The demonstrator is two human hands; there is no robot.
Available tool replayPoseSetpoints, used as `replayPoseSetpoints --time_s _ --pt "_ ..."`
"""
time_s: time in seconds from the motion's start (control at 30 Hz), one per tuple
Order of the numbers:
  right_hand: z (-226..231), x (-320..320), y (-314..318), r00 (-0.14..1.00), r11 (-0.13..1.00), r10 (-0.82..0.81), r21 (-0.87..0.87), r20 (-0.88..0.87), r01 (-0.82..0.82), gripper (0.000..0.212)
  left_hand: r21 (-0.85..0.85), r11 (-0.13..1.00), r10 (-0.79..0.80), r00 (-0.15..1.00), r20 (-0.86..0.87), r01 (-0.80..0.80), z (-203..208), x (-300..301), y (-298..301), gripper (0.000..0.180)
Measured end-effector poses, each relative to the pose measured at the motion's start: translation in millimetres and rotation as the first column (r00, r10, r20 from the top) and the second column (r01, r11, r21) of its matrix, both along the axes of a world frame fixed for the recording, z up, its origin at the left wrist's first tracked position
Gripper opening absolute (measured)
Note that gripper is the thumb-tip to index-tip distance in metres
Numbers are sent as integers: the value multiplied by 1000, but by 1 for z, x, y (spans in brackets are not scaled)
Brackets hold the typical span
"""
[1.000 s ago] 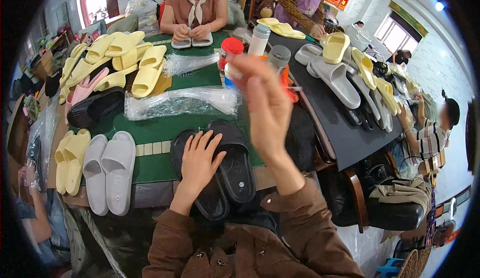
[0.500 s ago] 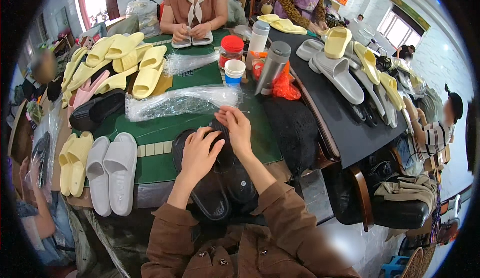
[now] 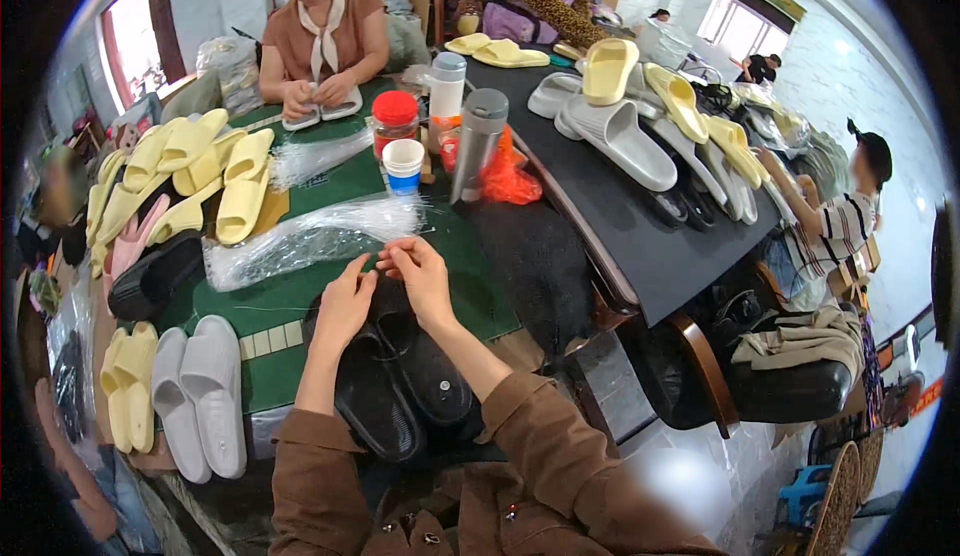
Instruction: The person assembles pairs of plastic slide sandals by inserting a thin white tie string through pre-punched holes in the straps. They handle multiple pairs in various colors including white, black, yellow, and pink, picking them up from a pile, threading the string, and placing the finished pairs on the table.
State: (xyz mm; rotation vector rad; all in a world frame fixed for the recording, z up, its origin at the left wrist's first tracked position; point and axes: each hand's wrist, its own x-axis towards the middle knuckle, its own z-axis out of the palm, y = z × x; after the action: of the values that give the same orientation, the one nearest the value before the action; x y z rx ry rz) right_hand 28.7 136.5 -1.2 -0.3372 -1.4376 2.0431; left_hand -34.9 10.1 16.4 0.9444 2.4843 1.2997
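With left hand (image 3: 343, 306) and right hand (image 3: 420, 281) close together, forearms (image 3: 472, 358) angled inward, bends fingers (image 3: 410, 250) above black slippers (image 3: 380, 416), partly hiding them; cannot tell whether grasping anything.

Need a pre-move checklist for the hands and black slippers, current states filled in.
1. Black slippers side by side in front of the person: ok.
2. Left hand and right hand close together at the slippers' far end: ok.
3. Something fine held between the hands: cannot tell, too small.
4. Slippers' far ends unobstructed: not ok, hands partly cover them.
5. Clear plastic bundle beyond the hands: ok.
6. Cup upright, apart from both hands: ok.
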Motion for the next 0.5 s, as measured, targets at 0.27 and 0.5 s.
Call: replayPoseSetpoints --time_s 0.27,0.5 --pt "-6 -20 27 986 952 69 -306 150 -20 10 106 994 -25 998 -62 31 -6 -7 -4 29" --pt "-60 -69 65 768 758 -577 533 278 377 17 63 998 36 986 -162 -26 -9 6 8 24"
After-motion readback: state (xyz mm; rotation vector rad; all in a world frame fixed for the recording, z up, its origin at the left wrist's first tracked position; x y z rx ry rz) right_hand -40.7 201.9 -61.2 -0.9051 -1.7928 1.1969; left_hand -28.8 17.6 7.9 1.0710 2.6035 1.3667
